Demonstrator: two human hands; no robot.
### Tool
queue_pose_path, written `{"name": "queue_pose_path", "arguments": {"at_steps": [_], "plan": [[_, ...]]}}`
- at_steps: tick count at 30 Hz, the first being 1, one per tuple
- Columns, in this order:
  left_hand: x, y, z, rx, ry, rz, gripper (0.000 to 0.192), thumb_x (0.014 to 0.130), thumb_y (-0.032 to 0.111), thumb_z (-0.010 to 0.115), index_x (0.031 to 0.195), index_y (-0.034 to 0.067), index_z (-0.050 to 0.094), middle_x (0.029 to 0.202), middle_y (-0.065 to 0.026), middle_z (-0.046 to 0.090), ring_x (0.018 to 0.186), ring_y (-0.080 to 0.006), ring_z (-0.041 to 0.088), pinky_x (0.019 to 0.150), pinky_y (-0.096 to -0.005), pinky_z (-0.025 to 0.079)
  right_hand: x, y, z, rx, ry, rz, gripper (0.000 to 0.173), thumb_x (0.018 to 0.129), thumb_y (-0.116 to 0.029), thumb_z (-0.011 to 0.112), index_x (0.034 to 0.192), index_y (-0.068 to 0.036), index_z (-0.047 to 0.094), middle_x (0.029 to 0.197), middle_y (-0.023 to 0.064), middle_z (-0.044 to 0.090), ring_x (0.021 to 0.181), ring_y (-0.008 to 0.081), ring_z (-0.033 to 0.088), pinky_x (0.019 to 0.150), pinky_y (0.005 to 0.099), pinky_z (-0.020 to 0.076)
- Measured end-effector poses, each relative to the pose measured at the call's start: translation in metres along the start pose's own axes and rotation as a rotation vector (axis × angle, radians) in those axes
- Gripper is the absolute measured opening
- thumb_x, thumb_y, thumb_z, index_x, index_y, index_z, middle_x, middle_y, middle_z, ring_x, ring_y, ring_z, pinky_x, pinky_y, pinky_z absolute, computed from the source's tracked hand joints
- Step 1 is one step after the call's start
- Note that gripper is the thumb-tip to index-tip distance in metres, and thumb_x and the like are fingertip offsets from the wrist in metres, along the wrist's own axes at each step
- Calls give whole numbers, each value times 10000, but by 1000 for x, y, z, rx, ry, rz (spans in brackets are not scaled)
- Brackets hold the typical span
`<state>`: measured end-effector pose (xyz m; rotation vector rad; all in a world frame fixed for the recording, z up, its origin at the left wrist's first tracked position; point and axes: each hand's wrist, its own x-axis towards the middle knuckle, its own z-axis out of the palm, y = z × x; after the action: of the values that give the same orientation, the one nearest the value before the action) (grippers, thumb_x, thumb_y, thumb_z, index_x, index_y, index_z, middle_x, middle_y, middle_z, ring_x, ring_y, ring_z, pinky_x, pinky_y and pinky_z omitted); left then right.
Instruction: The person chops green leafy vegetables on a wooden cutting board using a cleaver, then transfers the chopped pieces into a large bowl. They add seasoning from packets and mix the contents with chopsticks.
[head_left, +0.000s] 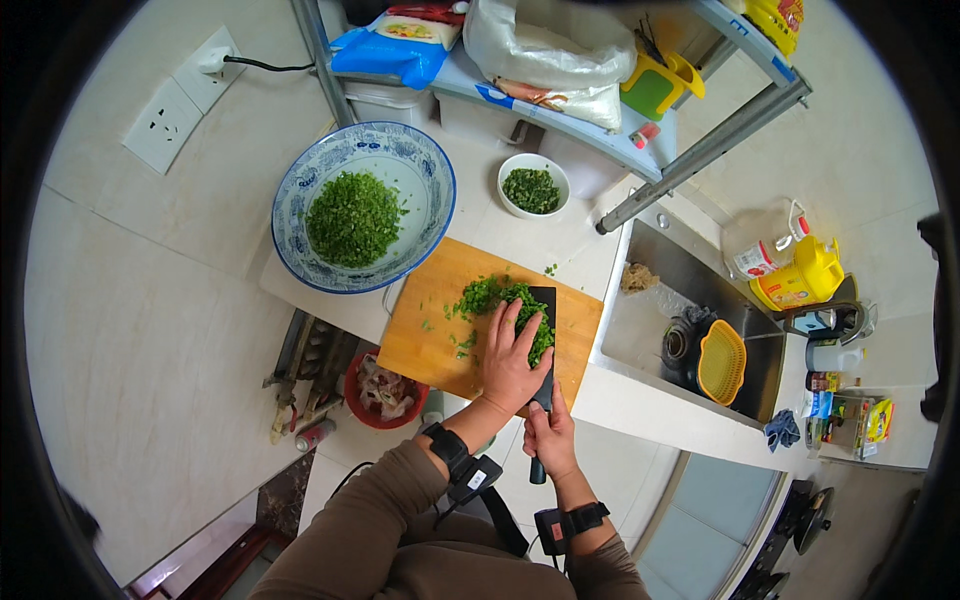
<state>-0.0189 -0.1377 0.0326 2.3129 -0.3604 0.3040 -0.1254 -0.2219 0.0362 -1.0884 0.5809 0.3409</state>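
In my right hand (551, 436) is the handle of a dark-bladed kitchen knife (547, 386). The blade lies flat, low over a wooden cutting board (420, 337), with chopped green herbs (537, 346) heaped on it. My left hand (511, 364), fingers spread, rests over the blade and touches the greens; it covers part of both. More chopped greens (480, 295) lie on the board left of the blade. Beyond the board's left corner stands a large blue-and-white bowl (431, 232) with a mound of finely chopped greens (352, 219) inside.
A small white bowl (564, 174) of chopped greens sits behind the board. Above it juts a metal shelf (637, 199) with bags. At right is a steel sink (611, 330) holding a yellow basket (722, 361). A red basin (351, 390) stands lower left.
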Motion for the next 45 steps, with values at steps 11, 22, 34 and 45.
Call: {"name": "queue_pose_path", "arguments": {"at_steps": [11,22,34,45], "plan": [[93,-26,-83,12,269,-38,581,703,190,706,1223,34,497,1365,-206,342,1249,-420,313,1033,-500,274,40,-96,93,-262,-197,-138,616,944,-117,471,1459,-199,143,614,-20,424,397,67,345,348,233,310],[169,-135,-146,217,93,139,318,887,315,520,1139,153,627,1315,-54,484,1302,-358,279,1072,-545,131,123,-161,213,-297,-286,126,515,967,-219,376,1443,-155,187,667,41,428,471,117,385,403,267,352],[209,-202,-139,350,161,-26,277,851,261,558,1078,132,652,1146,-52,599,1206,-310,416,1043,-503,251,105,-178,180,-318,-322,125,442,972,-182,387,1403,-167,292,669,38,421,465,102,370,402,250,345],[192,-180,-162,476,-23,-12,408,879,203,524,1270,91,504,1292,-148,491,1257,-331,383,1092,-504,145,113,-186,171,-317,-240,55,508,959,-208,423,1427,-132,241,671,36,438,471,103,391,412,255,366]]}}
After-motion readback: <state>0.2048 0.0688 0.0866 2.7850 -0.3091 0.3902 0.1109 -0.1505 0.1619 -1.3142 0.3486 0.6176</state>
